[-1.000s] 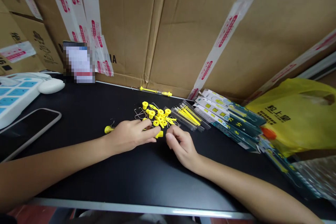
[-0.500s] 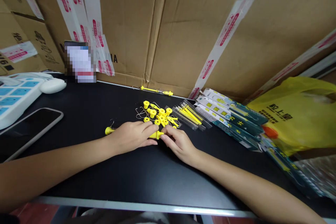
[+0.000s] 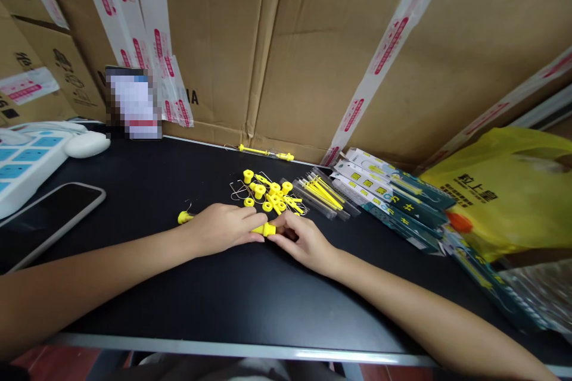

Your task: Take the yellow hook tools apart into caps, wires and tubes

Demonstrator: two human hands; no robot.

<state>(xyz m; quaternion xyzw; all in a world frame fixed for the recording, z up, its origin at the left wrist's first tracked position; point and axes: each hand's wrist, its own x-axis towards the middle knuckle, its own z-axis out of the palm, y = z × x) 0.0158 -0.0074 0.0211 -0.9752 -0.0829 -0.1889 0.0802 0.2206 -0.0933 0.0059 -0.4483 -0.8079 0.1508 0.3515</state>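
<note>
My left hand (image 3: 223, 227) is wrapped over a yellow spring scale (image 3: 269, 230) lying sideways just above the black table. The tube's other yellow end pokes out left of the hand, with a thin wire hook beside it. At the right end, the thumb and bent index finger of my right hand (image 3: 304, 239) close on the tip of the yellow cap; what lies between the fingertips is hidden. Just beyond both hands is a pile of yellow caps (image 3: 259, 191) and wire hooks. Clear tubes (image 3: 322, 209) and yellow scale inserts (image 3: 322, 193) lie right of it.
Another spring scale (image 3: 266, 152) rests by the cardboard wall (image 3: 214, 41). Printed boxes (image 3: 393, 202) and a yellow bag (image 3: 491, 190) are on the right. At left are a phone (image 3: 49, 223), a power strip (image 3: 31, 166) and a propped screen (image 3: 136, 104).
The view has shifted slightly. My right fingers have changed their hold a little at the cap's tip, while my left hand keeps its grip on the spring scale.
</note>
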